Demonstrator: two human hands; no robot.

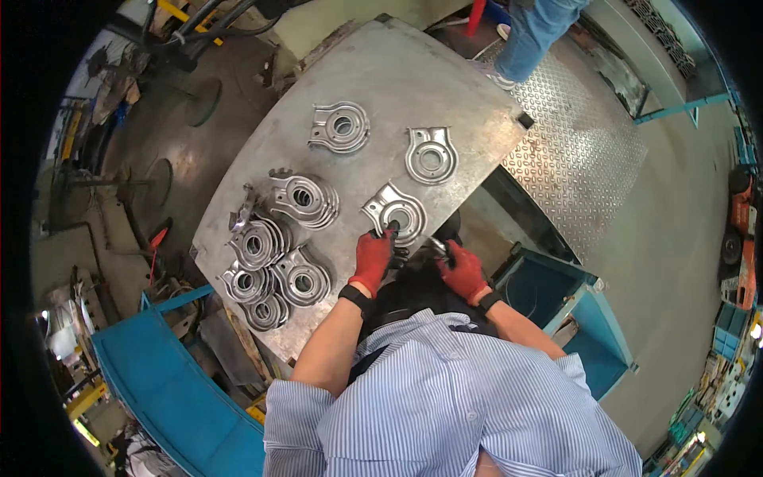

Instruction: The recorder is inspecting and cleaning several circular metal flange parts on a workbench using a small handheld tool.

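One metal bracket [389,199] at the near edge of the counter [381,71] looks stiff, fairly weighty and slick, best held by its rim, where the left hand [376,258] pinches it, the right hand [464,274] closed round a shiny object [438,246].

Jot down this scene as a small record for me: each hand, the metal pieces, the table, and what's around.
Left hand: red-and-black glove, fingers at the nearest ring-shaped part
Right hand: matching glove, holding a shiny metal object, kind unclear
Other pieces: overlapping stacks at the table's left
Table: grey metal, worn
Beyond: another person's jeans-clad leg, patterned metal floor plate
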